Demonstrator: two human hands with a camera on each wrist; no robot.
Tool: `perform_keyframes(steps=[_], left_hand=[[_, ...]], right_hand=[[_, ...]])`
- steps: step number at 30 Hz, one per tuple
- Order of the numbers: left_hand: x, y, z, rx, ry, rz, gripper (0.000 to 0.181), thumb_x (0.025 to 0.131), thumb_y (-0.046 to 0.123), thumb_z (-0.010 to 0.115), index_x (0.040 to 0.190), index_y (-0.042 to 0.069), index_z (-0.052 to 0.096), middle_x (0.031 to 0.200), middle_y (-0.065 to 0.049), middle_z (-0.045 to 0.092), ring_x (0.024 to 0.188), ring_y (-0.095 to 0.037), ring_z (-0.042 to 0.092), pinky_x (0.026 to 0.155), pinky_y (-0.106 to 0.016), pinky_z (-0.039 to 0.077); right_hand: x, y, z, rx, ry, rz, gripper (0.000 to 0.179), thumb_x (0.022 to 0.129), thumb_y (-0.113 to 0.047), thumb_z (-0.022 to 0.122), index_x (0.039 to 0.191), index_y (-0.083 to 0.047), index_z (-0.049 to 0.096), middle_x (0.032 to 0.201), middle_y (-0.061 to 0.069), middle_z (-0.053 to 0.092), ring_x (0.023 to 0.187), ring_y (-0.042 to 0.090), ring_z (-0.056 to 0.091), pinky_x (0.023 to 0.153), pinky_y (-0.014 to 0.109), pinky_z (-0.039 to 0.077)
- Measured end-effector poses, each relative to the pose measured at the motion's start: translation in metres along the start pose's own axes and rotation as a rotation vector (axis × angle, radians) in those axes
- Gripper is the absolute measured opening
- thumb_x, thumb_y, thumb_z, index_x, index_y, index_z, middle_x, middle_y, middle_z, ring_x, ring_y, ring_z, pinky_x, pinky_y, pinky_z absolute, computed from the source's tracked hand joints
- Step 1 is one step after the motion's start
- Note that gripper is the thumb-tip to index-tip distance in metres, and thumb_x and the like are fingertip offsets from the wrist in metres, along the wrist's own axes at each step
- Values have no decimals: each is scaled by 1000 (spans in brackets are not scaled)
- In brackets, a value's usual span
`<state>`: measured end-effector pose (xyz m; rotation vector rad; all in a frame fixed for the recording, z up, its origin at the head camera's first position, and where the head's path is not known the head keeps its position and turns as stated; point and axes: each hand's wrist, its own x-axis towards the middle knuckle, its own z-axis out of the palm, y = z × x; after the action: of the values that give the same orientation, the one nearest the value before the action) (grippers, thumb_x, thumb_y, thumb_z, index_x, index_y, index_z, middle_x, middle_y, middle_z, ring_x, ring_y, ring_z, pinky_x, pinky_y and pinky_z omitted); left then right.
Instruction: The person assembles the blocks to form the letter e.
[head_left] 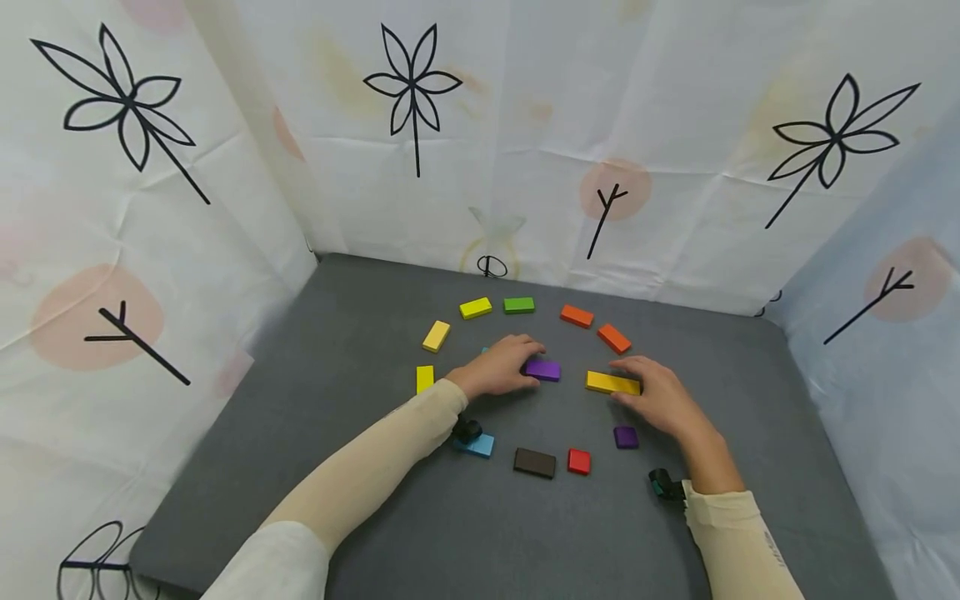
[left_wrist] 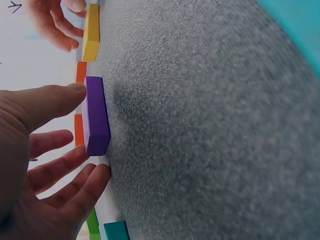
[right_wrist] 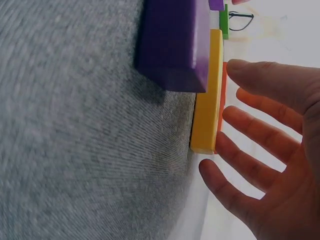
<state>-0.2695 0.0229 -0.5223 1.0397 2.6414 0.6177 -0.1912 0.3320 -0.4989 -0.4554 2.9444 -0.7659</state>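
Observation:
A purple block lies flat on the grey table, its left end between the thumb and fingers of my left hand. In the left wrist view the thumb tip overlaps the edge of that block, and the fingers are spread loosely beyond it. My right hand reaches around the right end of a long amber-yellow block. Its thumb and fingers stand apart, with a gap to the block in the right wrist view. Nearer me is a small dark purple block, which looms large in the right wrist view.
The blocks form a rough ring on the grey table: yellow, green, orange, red, dark brown and light blue. A teal block is mostly behind my left hand. Patterned white cloth walls the table's back and sides.

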Motion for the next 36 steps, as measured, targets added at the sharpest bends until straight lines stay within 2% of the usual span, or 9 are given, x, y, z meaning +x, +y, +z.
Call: perform_keyframes(steps=[13, 23, 36], left_hand=[[12, 1, 2, 38, 4, 23, 49, 104, 28, 78, 147, 9, 66, 144, -8, 63, 129, -23, 58, 112, -37, 46], [17, 6, 6, 69, -23, 17, 44, 103, 22, 79, 144, 9, 69, 141, -9, 65, 128, -23, 59, 111, -36, 47], [20, 8, 10, 57, -8, 18, 38, 102, 14, 78, 139, 8, 72, 135, -8, 67, 125, -22, 61, 110, -37, 48]], right_hand=[[8, 3, 4, 2, 3, -1, 34, 97, -1, 80, 130, 4, 75, 127, 23, 72, 117, 44, 65, 101, 64, 50], [8, 6, 9, -27, -6, 3, 31, 97, -1, 79, 128, 4, 76, 126, 24, 72, 116, 45, 65, 101, 65, 50], [10, -2, 3, -31, 4, -7, 33, 98, -2, 80, 130, 2, 76, 129, 23, 71, 120, 45, 64, 103, 65, 49]])
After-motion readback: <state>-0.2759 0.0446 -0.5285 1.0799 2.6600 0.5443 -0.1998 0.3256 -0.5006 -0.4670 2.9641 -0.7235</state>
